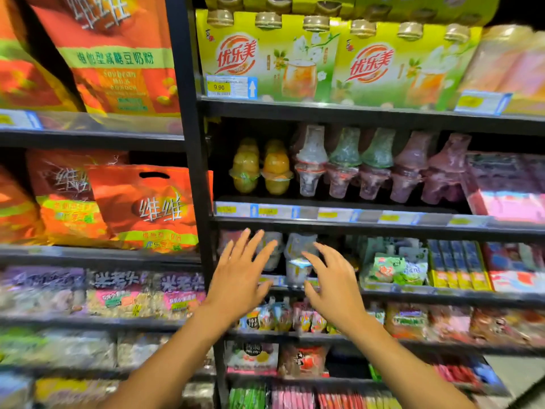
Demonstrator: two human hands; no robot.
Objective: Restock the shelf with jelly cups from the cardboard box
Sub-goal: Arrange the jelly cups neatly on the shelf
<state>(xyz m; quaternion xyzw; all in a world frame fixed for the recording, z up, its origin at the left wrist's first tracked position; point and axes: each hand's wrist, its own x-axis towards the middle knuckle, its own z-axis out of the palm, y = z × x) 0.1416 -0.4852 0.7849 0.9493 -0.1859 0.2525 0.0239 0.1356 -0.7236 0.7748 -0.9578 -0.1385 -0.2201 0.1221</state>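
Jelly cups (298,246) beside green packets (386,268)

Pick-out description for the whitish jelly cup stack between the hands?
Start at the black upright post; take the bay right of it, two shelves below the yellow-green drink cartons. Between the left hand and right hand stands a whitish translucent jelly cup stack. Unlike the green packets on its right, it is pale with a light blue lid band at mid-height.

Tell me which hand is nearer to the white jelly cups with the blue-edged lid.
Right. The right hand overlaps the white jelly cups at their right side; the left hand is apart, to their left.
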